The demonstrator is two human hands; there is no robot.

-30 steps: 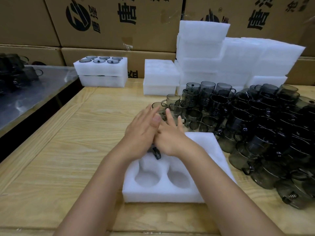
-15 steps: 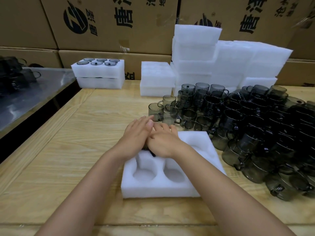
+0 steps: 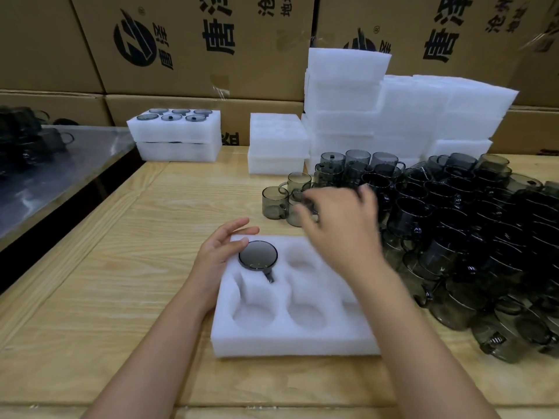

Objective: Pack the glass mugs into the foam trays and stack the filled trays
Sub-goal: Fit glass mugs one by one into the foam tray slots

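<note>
Smoky glass is the hazard: only one mug [image 3: 258, 255] sits, bottom up, in the far-left pocket of the foam tray [image 3: 293, 337], the other pockets unfilled. The left hand [image 3: 217, 252] lies relaxed, fingertips at the tray's corner just beside that mug, holding nothing. The right hand [image 3: 338, 225], blurred, is spread above the loose mugs [image 3: 273, 202] at the near edge of the crowded pile [image 3: 453, 237], with nothing visibly grasped. A hasty grab there could knock neighbours together, tip one or chip a rim, and the heaped mugs behind might slide
</note>
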